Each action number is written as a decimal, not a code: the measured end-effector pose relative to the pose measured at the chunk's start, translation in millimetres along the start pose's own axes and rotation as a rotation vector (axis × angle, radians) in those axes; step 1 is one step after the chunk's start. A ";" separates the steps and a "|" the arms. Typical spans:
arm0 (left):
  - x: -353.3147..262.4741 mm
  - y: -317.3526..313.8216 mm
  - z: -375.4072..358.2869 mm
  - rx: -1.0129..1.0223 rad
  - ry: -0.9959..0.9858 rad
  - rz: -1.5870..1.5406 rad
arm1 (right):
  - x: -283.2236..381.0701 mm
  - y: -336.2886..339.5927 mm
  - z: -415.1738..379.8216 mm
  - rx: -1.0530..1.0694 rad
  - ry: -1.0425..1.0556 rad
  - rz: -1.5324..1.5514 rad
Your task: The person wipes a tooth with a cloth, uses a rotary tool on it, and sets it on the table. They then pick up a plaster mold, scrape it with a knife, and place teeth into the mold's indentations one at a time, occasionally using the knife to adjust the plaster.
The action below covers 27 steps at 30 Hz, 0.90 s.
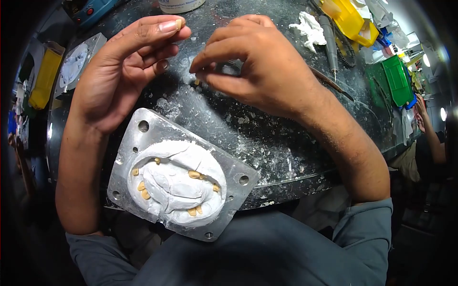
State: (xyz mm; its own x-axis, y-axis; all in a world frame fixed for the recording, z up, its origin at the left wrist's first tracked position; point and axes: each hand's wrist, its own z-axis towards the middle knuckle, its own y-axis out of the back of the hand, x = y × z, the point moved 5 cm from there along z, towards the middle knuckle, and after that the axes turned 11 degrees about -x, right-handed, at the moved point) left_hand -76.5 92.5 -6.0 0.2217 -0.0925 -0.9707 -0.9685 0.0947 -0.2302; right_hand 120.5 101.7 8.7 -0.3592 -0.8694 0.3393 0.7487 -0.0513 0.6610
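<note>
My left hand [129, 62] is raised at the upper left, pinching a small tan artificial tooth [179, 24] between thumb and index finger. Across from it, my right hand [260, 64] is curled with thumb and index tips close together. Another tan tooth [197, 82] shows right at those fingertips; I cannot tell whether they grip it. Below both hands, a metal flask half [143, 117] lies tilted at the table's front edge. White plaster [174, 178] fills its middle, with several tan teeth [144, 190] set in a curved groove.
A second plaster-filled flask [98, 45] stands at the left, near a yellow bin [45, 78]. At the back are an impression-material tub [180, 5], crumpled tissue [309, 31], a handpiece [330, 43] and a thin tool [334, 85]. Yellow [346, 19] and green [397, 78] bins line the right.
</note>
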 end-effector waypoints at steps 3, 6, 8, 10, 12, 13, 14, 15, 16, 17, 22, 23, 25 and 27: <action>0.9 -2.4 0.2 0.054 0.021 -0.081 | 3.3 -1.7 2.8 0.083 0.042 -0.085; 0.1 -4.0 -1.8 0.040 0.025 -0.089 | 1.5 -4.6 2.0 0.108 0.066 -0.112; 1.2 -4.4 -2.4 0.052 0.042 -0.068 | 3.3 -5.9 0.1 0.103 0.106 -0.140; 1.4 -4.0 -2.3 0.046 0.044 -0.065 | 2.9 -6.9 -1.0 0.128 0.094 -0.144; 1.4 -3.4 -2.4 0.041 0.046 -0.061 | 2.2 -8.1 -1.5 0.153 0.082 -0.148; 1.4 -3.2 -2.5 0.043 0.053 -0.064 | 2.4 -8.5 -1.6 0.159 0.089 -0.158; 1.5 -3.4 -2.6 0.045 0.061 -0.067 | 2.6 -8.8 -1.8 0.164 0.095 -0.168; 1.4 -3.9 -2.6 0.046 0.061 -0.066 | 2.8 -8.6 -1.5 0.164 0.094 -0.169; 1.7 -4.1 -2.6 0.034 0.066 -0.067 | 2.5 -8.9 -1.0 0.173 0.084 -0.172; 2.0 -4.3 -2.5 0.022 0.072 -0.068 | 1.9 -9.3 -0.9 0.182 0.073 -0.175; 3.5 -4.3 -1.1 0.026 0.082 -0.090 | -12.1 6.5 2.6 -0.019 0.073 -0.105; 3.4 -4.4 -0.7 0.039 0.070 -0.092 | -10.5 16.4 12.4 0.062 -0.021 -0.045; 2.9 -2.0 -0.3 0.041 0.067 -0.088 | -23.3 31.6 4.4 0.031 -0.099 0.139; 0.6 -3.0 -1.5 0.022 0.060 -0.090 | -31.6 49.6 -6.3 0.008 -0.313 0.137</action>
State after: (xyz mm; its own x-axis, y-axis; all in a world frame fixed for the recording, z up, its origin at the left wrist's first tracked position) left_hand -73.7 90.7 -5.8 0.2996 -0.1608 -0.9404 -0.9422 0.1055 -0.3182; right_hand 172.5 123.5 26.5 -0.4105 -0.6747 0.6135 0.7976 0.0604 0.6002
